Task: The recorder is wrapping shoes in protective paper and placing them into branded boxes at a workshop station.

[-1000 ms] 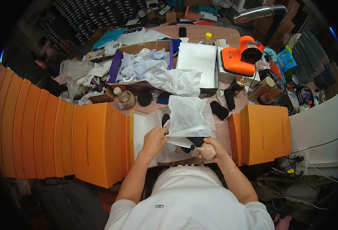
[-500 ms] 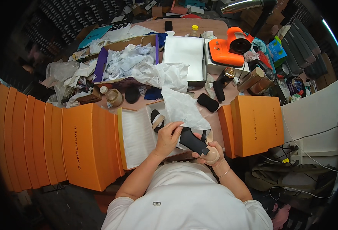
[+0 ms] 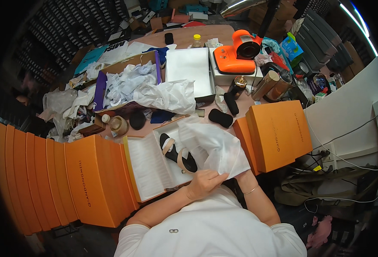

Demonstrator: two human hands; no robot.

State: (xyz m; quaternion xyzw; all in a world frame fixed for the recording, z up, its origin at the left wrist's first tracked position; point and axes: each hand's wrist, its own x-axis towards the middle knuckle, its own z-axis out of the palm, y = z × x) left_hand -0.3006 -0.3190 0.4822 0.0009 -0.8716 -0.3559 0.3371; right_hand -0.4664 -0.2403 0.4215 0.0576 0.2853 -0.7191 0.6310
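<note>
My left hand (image 3: 205, 183) is closed, its fingers pinching the near edge of a sheet of white tissue paper (image 3: 218, 143). That sheet drapes over my right hand (image 3: 243, 176), where only the wrist and a little of the hand show. The right fingers are hidden, and a dim shape shows through the paper. To the left of the paper, a sandal (image 3: 188, 163) with a black sole and beige straps lies in an open shoebox (image 3: 157, 136). The white-lined lid (image 3: 145, 169) lies against the box's left side.
Orange shoeboxes (image 3: 92, 180) stand in a row at left, more orange boxes (image 3: 279, 139) at right. Behind are a purple carton (image 3: 99, 92) of crumpled paper, a white box (image 3: 188, 68), an orange device (image 3: 234, 59), black pouches (image 3: 220, 118) and a bottle (image 3: 118, 125).
The tissue paper has come down over my right hand, hiding the sandal it held by the heel. My left hand moved nearer my body and right. The box's sandal is more exposed; the view shifted.
</note>
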